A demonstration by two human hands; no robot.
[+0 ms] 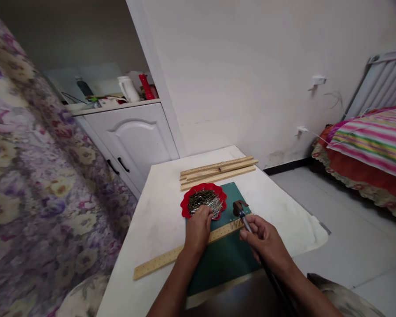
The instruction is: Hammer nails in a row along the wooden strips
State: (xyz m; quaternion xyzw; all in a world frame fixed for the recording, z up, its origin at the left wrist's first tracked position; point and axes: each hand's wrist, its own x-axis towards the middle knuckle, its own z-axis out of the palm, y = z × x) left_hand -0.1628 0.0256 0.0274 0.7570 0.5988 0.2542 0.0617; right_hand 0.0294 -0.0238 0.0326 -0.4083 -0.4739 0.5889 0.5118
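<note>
My left hand (199, 226) reaches over the near rim of a red scalloped bowl (185, 203) of nails (203, 200), some dark, some silvery. Its fingers are curled down at the silvery nails; what is between them is hidden. In my right hand (264, 235) is a claw hammer (240, 209), gripped by its shaft, with the head up and pointing away from me. Beneath both hands lies a long wooden strip (160, 264) with rows of small holes. Several nails (236, 223) stand upright in its right part, close to the hammer head. A green mat (224, 259) is under the strip.
Several wooden strips (218, 171) lie at the back of the white table (161, 198). A white cabinet (138, 136) stands behind at left, beside a floral curtain (59, 185). A bed (372, 145) is at right, and sockets (302, 130) are on the wall.
</note>
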